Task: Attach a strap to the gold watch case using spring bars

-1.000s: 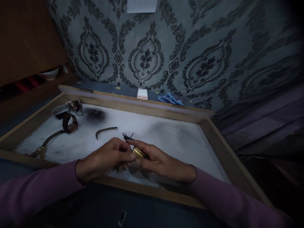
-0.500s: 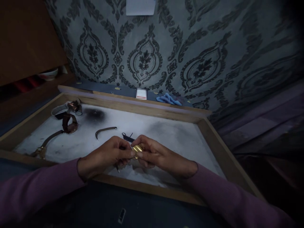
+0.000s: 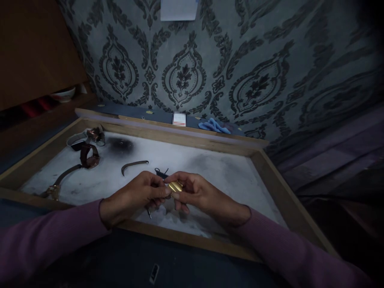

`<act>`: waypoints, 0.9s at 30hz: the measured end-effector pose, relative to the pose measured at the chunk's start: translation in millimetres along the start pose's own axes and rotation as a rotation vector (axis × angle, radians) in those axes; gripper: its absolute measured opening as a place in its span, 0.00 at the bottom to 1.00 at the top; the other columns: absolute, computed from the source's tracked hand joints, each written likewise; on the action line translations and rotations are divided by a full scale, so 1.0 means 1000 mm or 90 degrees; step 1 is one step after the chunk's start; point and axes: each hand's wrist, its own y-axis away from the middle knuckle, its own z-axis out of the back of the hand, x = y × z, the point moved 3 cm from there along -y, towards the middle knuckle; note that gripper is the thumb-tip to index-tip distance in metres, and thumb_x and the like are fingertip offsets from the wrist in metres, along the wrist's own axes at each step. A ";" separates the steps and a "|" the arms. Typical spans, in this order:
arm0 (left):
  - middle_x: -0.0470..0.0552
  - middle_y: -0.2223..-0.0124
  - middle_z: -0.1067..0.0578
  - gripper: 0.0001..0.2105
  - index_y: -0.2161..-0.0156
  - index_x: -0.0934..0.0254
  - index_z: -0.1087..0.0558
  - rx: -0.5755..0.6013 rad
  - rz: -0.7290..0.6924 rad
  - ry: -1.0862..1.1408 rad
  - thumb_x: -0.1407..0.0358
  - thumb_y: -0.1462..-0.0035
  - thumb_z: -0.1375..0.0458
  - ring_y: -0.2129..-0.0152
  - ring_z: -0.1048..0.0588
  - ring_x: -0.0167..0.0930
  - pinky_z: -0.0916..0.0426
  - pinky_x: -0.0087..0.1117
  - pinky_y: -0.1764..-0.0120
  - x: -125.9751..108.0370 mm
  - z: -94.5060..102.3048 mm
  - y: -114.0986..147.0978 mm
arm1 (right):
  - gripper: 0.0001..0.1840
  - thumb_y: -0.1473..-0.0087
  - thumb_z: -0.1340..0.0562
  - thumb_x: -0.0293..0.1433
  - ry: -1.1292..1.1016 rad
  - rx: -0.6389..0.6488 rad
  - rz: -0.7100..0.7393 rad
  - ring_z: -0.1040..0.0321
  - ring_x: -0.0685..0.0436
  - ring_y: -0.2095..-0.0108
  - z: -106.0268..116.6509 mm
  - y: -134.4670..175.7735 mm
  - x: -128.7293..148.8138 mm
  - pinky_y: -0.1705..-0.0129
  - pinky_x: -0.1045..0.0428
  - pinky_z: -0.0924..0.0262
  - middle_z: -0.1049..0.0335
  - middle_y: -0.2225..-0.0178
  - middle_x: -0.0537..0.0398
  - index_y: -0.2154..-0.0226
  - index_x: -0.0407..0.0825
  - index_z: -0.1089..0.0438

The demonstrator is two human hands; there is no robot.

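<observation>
Between my two hands is a shiny round gold watch case [image 3: 175, 187], held over the front half of a shallow wooden tray [image 3: 192, 239]. My right hand [image 3: 200, 194] is closed on its right side, thumb in front and fingers behind. My left hand [image 3: 147, 190] pinches at its left edge with thumb and fingertips. A thin metal tip [image 3: 149, 213] shows below my left hand; whether it is held or lying there I cannot tell. Just beyond my fingers lies a dark strap-like piece [image 3: 161, 174], partly hidden. A curved dark strap [image 3: 134, 165] rests behind my left hand.
Several watches, among them a brown-strapped watch [image 3: 89, 157] and a gold watch with a strap [image 3: 55, 190], lie at the tray's left. Behind the back rim are a blue cloth [image 3: 214, 125] and a small white box [image 3: 179, 119]. A patterned wall rises behind.
My right fingers have shifted and loosened a little around the gold watch case, so more of its shiny face shows. My left hand stays almost in place.
</observation>
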 end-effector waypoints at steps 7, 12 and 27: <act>0.43 0.82 0.34 0.12 0.78 0.66 0.32 0.029 -0.026 -0.007 0.62 0.57 0.36 0.84 0.37 0.22 0.45 0.25 0.79 -0.002 -0.001 -0.001 | 0.13 0.43 0.38 0.33 -0.005 0.034 -0.006 0.37 0.55 0.80 -0.004 0.001 0.002 0.78 0.58 0.42 0.33 0.78 0.64 0.58 0.48 0.40; 0.43 0.82 0.33 0.13 0.79 0.66 0.33 0.028 -0.024 -0.019 0.60 0.58 0.35 0.85 0.37 0.23 0.45 0.25 0.80 0.000 -0.001 -0.002 | 0.24 0.46 0.35 0.36 -0.049 0.033 -0.028 0.39 0.56 0.81 -0.003 0.001 -0.002 0.83 0.60 0.48 0.35 0.73 0.63 0.51 0.50 0.45; 0.46 0.80 0.31 0.16 0.73 0.68 0.30 0.126 0.025 -0.060 0.55 0.51 0.39 0.84 0.33 0.23 0.40 0.25 0.78 0.008 -0.003 -0.002 | 0.31 0.47 0.34 0.32 -0.106 0.069 -0.101 0.44 0.56 0.78 0.001 0.005 -0.009 0.80 0.59 0.55 0.35 0.72 0.60 0.44 0.48 0.43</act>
